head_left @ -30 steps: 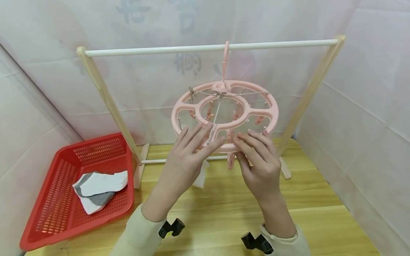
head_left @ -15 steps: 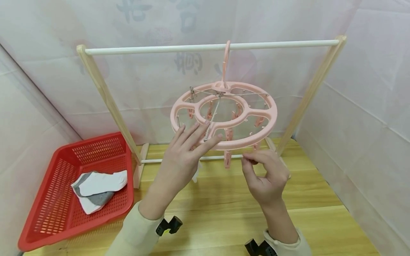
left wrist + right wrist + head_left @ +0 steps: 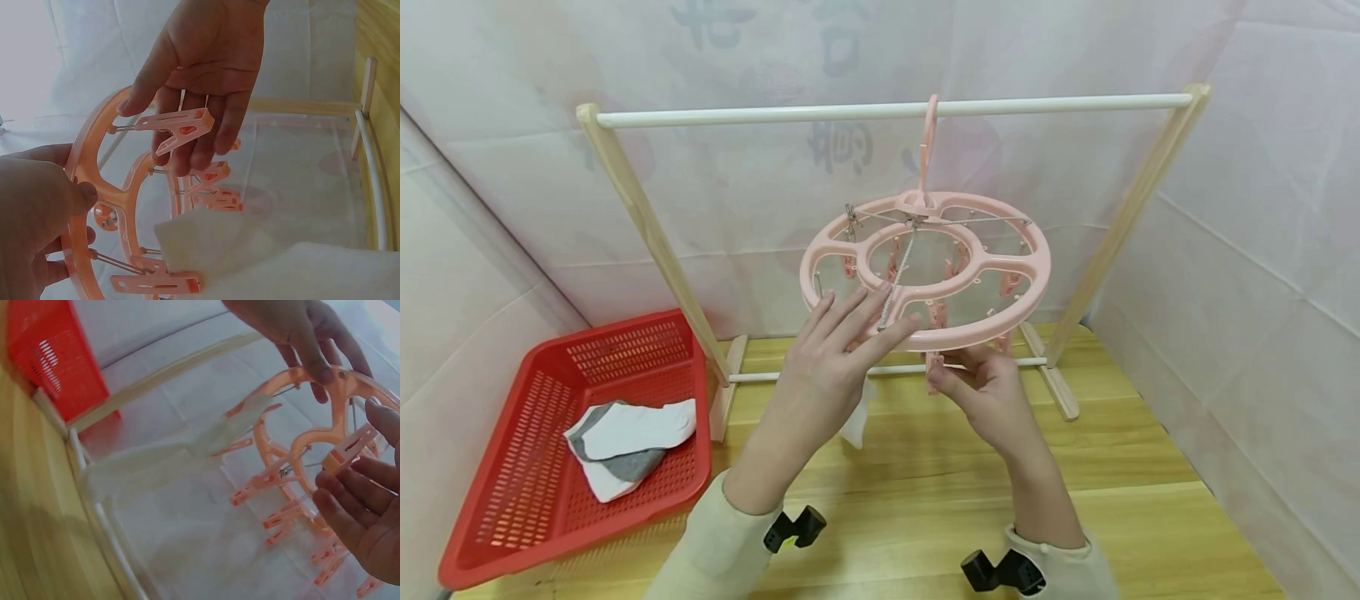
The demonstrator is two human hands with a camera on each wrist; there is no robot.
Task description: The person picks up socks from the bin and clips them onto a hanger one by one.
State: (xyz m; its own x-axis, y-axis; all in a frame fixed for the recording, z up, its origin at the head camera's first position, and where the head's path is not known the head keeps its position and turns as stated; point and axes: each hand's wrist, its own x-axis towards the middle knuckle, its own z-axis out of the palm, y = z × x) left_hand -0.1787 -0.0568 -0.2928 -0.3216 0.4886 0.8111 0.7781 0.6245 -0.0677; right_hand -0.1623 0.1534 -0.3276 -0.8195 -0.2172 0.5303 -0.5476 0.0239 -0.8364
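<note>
A pink round clip hanger (image 3: 1030, 310) hangs by its hook from a white rail (image 3: 760, 117). My left hand (image 3: 829, 371) grips its near rim, fingers on top and thumb underneath. My right hand (image 3: 992, 404) is just below the rim, with thumb and fingers about a dangling pink clothespin (image 3: 350, 449). Thumb and fingertips lie at this clothespin in the right wrist view. Close to the left hand, another clothespin (image 3: 156, 282) holds a white sock (image 3: 219, 250), mostly hidden behind that hand in the head view.
A red basket (image 3: 700, 417) at the left holds white-and-grey socks (image 3: 632, 433). The rail's wooden posts (image 3: 647, 225) stand either side of the hanger, with a low white crossbar (image 3: 760, 377) between their feet. Several more clothespins (image 3: 281, 515) hang under the hanger.
My right hand left the rim, drew back to the right with fingers bunched, then came in left to the near clothespin. The left hand stays at the rim.
</note>
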